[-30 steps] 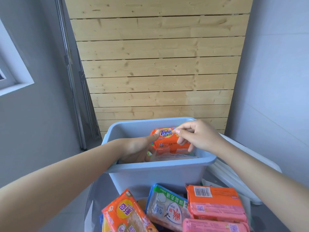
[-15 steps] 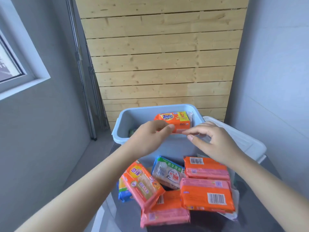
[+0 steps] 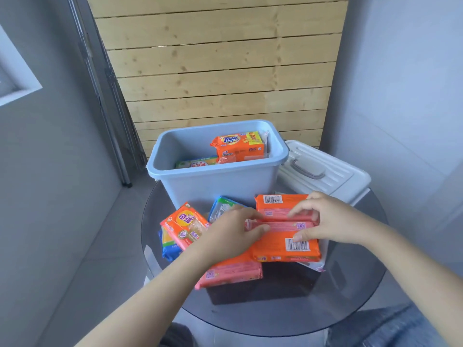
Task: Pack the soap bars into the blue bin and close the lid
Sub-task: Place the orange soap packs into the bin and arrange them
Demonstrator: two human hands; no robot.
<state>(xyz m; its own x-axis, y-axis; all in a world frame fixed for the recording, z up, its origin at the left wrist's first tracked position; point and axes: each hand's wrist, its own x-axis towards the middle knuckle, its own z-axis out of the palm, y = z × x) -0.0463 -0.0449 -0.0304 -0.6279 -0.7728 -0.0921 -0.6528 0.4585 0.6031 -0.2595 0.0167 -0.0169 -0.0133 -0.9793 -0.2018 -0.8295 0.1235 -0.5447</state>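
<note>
1. The round dark glass table point(image 3: 325, 309) shows bare surface from 4 to 7 o'clock; the soap packs crowd its centre and stop short of the left rim.
2. The pale blue rectangular plastic bin point(image 3: 213, 186) stands at 12 o'clock, open, its smooth rolled rim clear all round. Inside, an orange Tide-labelled glossy soap pack point(image 3: 239, 146) leans upright against the far right wall, with a flat green-and-yellow pack point(image 3: 195, 162) lying lower to its left.
3. The white ribbed plastic lid point(image 3: 323, 171) with a grey handle lies at 2 o'clock, just beside the bin.
4. The left hand point(image 3: 230, 236) and right hand point(image 3: 323, 219) both rest on the orange-and-pink barcoded soap pack point(image 3: 285, 242), fingers loosely curled and touching its film; the left thumb presses its left edge, the right fingertips its top.
5. A matching orange pack point(image 3: 275, 205) sits behind, a pink pack point(image 3: 230, 274) in front.
6. At 9 o'clock an orange-and-beige soap pack point(image 3: 184, 225) overlaps a blue-and-yellow pack point(image 3: 167, 246).
</note>
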